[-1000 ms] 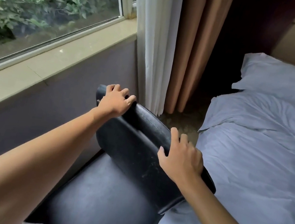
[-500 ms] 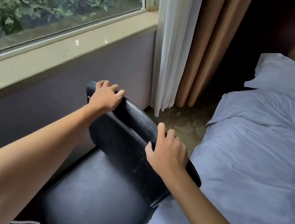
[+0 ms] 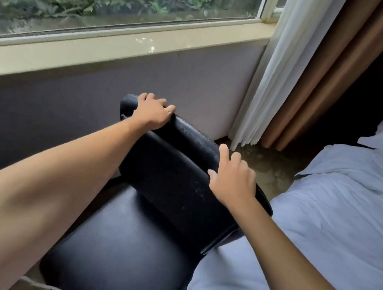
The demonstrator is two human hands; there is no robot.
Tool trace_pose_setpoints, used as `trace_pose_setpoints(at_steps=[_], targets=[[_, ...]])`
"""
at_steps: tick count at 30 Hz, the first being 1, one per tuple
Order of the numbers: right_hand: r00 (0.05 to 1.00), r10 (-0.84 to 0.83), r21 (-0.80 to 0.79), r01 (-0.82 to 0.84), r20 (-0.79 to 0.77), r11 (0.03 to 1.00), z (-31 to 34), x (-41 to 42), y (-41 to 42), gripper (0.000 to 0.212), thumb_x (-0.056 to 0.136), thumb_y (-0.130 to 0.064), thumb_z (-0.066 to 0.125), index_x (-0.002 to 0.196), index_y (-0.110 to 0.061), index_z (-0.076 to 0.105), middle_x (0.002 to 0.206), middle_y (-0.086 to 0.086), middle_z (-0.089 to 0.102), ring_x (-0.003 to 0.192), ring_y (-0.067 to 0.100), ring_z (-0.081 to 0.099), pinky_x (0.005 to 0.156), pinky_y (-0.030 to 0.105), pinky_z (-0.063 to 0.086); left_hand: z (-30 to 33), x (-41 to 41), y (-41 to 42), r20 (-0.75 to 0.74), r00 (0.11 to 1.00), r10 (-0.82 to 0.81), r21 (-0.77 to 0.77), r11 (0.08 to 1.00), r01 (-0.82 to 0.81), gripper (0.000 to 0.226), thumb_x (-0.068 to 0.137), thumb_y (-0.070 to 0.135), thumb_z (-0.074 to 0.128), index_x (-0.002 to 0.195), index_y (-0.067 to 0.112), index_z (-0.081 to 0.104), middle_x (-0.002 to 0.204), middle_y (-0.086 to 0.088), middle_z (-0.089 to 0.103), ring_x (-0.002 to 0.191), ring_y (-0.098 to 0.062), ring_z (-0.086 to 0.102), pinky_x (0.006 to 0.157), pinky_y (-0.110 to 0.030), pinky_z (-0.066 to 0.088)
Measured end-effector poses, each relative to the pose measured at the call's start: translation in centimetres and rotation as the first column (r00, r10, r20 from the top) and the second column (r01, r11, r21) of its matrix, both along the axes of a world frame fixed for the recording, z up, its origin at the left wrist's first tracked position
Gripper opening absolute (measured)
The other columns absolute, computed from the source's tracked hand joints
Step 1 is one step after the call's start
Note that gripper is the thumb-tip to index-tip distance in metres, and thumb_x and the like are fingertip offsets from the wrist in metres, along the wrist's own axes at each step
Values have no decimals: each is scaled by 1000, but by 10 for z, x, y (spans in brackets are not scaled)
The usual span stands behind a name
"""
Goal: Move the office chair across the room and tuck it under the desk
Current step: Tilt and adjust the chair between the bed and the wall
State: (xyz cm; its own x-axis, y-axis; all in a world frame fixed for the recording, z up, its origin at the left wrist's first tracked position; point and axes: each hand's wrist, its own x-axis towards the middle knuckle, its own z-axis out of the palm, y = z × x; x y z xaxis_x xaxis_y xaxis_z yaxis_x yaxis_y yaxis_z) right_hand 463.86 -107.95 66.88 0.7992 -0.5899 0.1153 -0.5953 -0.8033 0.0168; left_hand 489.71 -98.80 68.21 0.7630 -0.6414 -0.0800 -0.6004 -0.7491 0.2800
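**Both hands on the backrest of the chair, between window wall and bed**

I see the office chair (image 3: 141, 230) from above and behind its front; the seat is toward me and the backrest is away from me, so the chair faces me; the top edge of the backrest is its long line here, and it runs on a diagonal from upper left, near the wall, to lower right, near the bed (image 3: 335, 222); the chair stands in the gap between the grey wall under the window sill (image 3: 115, 48) and the bed, and the right end of the backrest is just beside the blue sheet, maybe touching, I cannot tell.

The chair is black, with smooth leather-like padding; the seat shines softly; the front face of the backrest has small pale scuffs near the right side.

My left hand (image 3: 152, 112) grips the upper left end of the backrest, fingers curled over the top edge; my right hand (image 3: 233, 181) holds the lower right part, fingers bent over the edge and thumb on the front face; the curtains (image 3: 298, 69) hang past the backrest.
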Motion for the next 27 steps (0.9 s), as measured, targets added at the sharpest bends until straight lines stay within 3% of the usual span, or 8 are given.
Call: trace_pose_setpoints(at_steps=[9, 12, 14, 19, 21, 24, 26, 27], targets=[[989, 148, 9, -148, -22, 989, -1, 33, 61, 64, 92, -49, 54, 139, -18, 23, 100, 7, 50, 71, 20, 39, 59, 33, 32, 2, 17, 96, -124, 969, 214, -38, 975, -220, 39, 91, 42, 32, 98, 16, 60, 126, -13, 57, 132, -39, 30, 111, -48, 25], [982, 189, -3, -189, -3, 982, -6, 45, 78, 66, 90, -50, 56, 139, -17, 26, 94, 6, 49, 65, 19, 38, 53, 31, 30, -8, 19, 107, -185, 918, 352, -228, 893, -388, 46, 87, 59, 45, 91, 17, 61, 137, -9, 44, 148, -25, 4, 117, -53, 15], [979, 202, -5, -202, 3, 979, -6, 48, 89, 67, 88, -49, 59, 137, -15, 29, 91, 6, 49, 61, 19, 39, 51, 31, 27, -11, 15, 115, -194, 901, 389, -310, 847, -432, 47, 77, 67, 53, 77, 20, 59, 131, -4, 45, 149, -19, 0, 117, -56, 12], [932, 358, 80, -352, -63, 932, -1, 51, 102, 57, 85, -53, 55, 120, -14, 34, 82, 2, 59, 67, 24, 64, 52, 31, 29, -18, 0, 137, -280, 863, 421, -440, 743, -505, 21, 67, 41, 57, 57, 24, 52, 112, 0, 53, 148, -27, 13, 118, -57, 3], [907, 420, 165, -409, -36, 897, 5, 59, 98, 45, 86, -55, 50, 105, -17, 34, 69, -3, 56, 69, 27, 64, 54, 33, 31, -11, -1, 138, -286, 863, 417, -415, 758, -503, 22, 71, 34, 60, 53, 24, 51, 105, 1, 53, 146, -32, 19, 119, -57, 3], [923, 384, 386, -361, 18, 849, 11, 58, 91, 41, 82, -59, 48, 85, -20, 36, 60, -7, 44, 66, 28, 53, 59, 36, 35, -3, -13, 136, -331, 843, 423, -376, 761, -529, 26, 79, 23, 63, 55, 24, 53, 114, 7, 51, 149, -23, 0, 117, -58, 0], [949, 308, 640, -279, 69, 716, 8, 49, 89, 34, 78, -56, 51, 84, -23, 43, 74, -8, 55, 74, 23, 55, 65, 36, 41, -1, -25, 136, -336, 849, 408, -378, 767, -518, 24, 80, 20, 64, 58, 23, 55, 114, 8, 50, 149, -23, -2, 117, -59, -2], [961, 266, 777, -227, 79, 587, 7, 44, 89, 30, 78, -52, 55, 91, -27, 46, 85, -10, 59, 81, 19, 58, 69, 36, 43, -1, -30, 135, -332, 858, 392, -382, 776, -503, 21, 80, 18, 64, 60, 21, 57, 114, 8, 50, 149, -23, -2, 117, -58, -2]])
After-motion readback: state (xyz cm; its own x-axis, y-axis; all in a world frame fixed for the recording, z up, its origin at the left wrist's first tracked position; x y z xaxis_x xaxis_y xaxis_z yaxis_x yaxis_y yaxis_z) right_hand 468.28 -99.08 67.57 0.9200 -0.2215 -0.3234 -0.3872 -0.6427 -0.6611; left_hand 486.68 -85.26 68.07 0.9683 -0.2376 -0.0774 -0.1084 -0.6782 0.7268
